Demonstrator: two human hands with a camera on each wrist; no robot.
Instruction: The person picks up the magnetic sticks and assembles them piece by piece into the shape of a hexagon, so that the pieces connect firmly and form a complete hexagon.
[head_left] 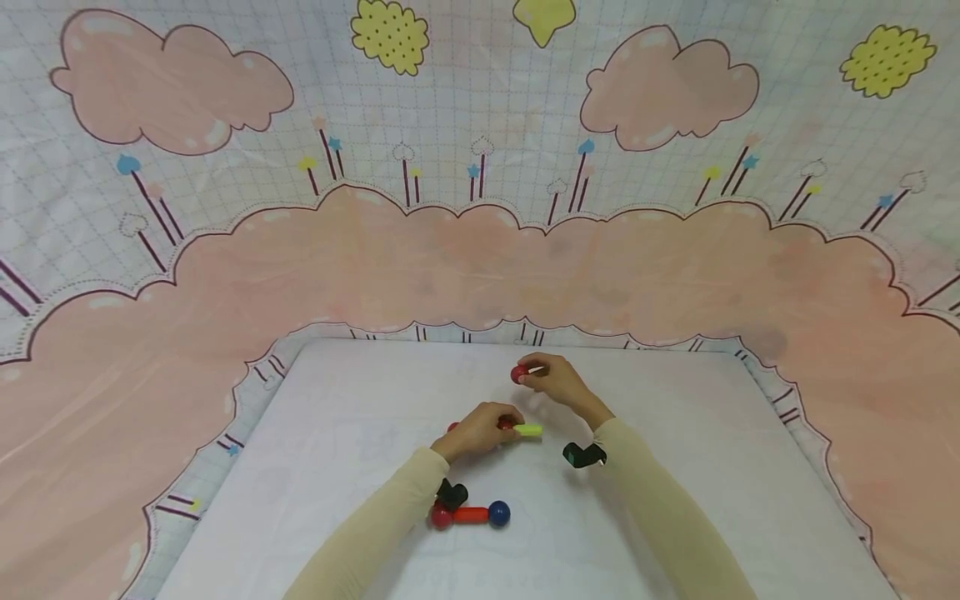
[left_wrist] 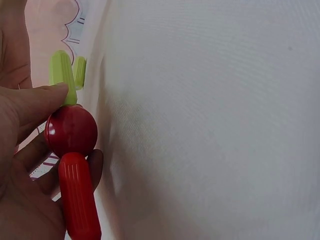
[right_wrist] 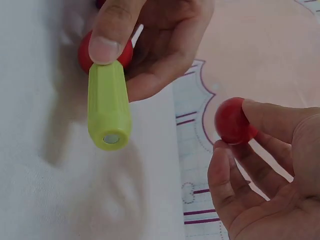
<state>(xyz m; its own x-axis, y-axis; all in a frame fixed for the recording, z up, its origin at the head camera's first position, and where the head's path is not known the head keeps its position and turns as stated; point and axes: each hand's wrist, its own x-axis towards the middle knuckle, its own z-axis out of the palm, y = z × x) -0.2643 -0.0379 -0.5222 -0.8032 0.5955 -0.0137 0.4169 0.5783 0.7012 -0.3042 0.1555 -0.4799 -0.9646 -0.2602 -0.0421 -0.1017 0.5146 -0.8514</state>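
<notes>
My left hand [head_left: 482, 429] grips a joined toy piece low over the white tabletop. Its red ball [left_wrist: 72, 131] sits between a lime-green rod [left_wrist: 62, 70] and a red rod [left_wrist: 79, 195], with the thumb lying over the joint of ball and green rod. The green rod's free end shows a silver disc in the right wrist view. Farther back and to the right, my right hand [head_left: 553, 379] pinches a single red ball [right_wrist: 232, 122] between thumb and fingertips, apart from the rod. Part of another red ball [head_left: 453, 426] peeks out beside the left wrist.
Nearer the front lies a joined piece: a red ball [head_left: 442, 517], an orange-red rod [head_left: 471, 515] and a blue ball [head_left: 498, 513]. The left wrist's black camera [head_left: 452, 494] partly covers it. Pink cloud-printed cloth [head_left: 525, 267] borders the white tabletop [head_left: 360, 383].
</notes>
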